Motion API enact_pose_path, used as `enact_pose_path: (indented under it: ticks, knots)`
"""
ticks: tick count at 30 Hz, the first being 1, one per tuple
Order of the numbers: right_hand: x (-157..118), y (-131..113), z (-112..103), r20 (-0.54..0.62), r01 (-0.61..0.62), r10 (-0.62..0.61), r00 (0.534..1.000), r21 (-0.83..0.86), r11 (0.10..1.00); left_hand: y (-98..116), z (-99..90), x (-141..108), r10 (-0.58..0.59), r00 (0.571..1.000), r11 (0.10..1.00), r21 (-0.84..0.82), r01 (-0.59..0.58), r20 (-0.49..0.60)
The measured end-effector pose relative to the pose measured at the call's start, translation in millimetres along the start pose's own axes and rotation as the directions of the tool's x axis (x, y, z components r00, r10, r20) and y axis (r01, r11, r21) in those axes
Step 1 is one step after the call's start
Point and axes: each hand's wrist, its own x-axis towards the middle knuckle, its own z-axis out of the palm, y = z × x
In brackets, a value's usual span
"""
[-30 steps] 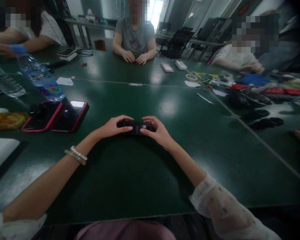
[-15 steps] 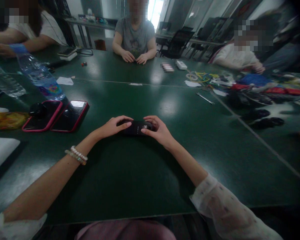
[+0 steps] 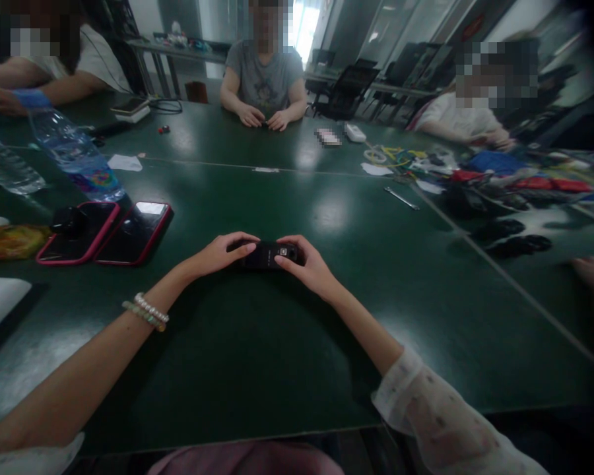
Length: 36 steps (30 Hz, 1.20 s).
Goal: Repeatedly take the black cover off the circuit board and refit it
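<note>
- While the bare left hand (image 3: pixel 222 255) clamps the black oblong device (image 3: pixel 264 256), the bare right hand (image 3: pixel 311 269) clamps its other end, likely for balance!
- Glossy green tabletop (image 3: pixel 237 349): near edge well apart.

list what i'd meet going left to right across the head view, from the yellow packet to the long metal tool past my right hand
yellow packet → first red-edged phone → second red-edged phone → left hand → black device → right hand → long metal tool

Bright window (image 3: pixel 307 30) behind black chair (image 3: pixel 350 87); glossy green table (image 3: pixel 262 369).
</note>
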Motion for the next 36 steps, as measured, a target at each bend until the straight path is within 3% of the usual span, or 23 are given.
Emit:
enact_pose_path:
  ticks: [7, 17, 27, 36]
  knots:
    - [-0.4, 0.9, 1.7, -0.063, 0.015, -0.022, 0.998, -0.103, 0.995, -0.3, -0.9, -2.6, 0.017, 1.0, 0.994, 0.105, -0.017, -0.001]
    - [-1.2, 1.3, 4.2, -0.089, 0.017, -0.039, 0.995, -0.227, 0.974, -0.1, 1.4, -0.4, 0.09, 0.996, 0.993, 0.085, -0.087, -0.029]
    - [-2.5, -1.6, 4.9, -0.037, 0.231, -0.268, 0.963, -0.402, 0.886, -3.3, 1.5, 0.2, 0.102, 0.994, 0.994, 0.048, -0.101, -0.024]
    - [-1.2, 5.0, 4.6, -0.066, 0.125, -0.146, 0.987, -0.251, 0.96, -2.8, 2.1, 0.5, 0.048, 0.998, 0.999, -0.01, -0.048, -0.037]
